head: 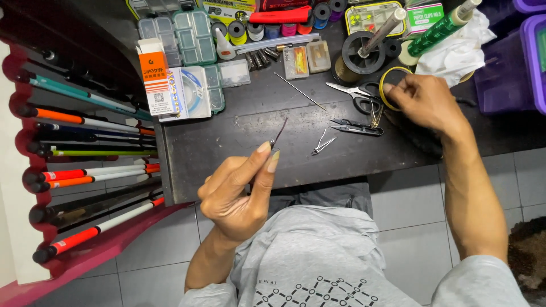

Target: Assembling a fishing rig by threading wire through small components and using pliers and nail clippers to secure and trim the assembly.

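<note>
Hands [239, 187] over bench [227, 142], tying tackle.
Left pinches a thin hook [278, 133]; right [424, 99], fingers curled, touches a yellow spool [392, 77]. Best keep that pinch steady.

I see an upright orange-and-white box [154, 77] at the upper left of the desk, touching a flat white-and-blue square packet [190, 94]. At the top edge lie a yellow-green labelled pack [227, 8] and, further right, a green-and-white carton [424, 16].
</note>
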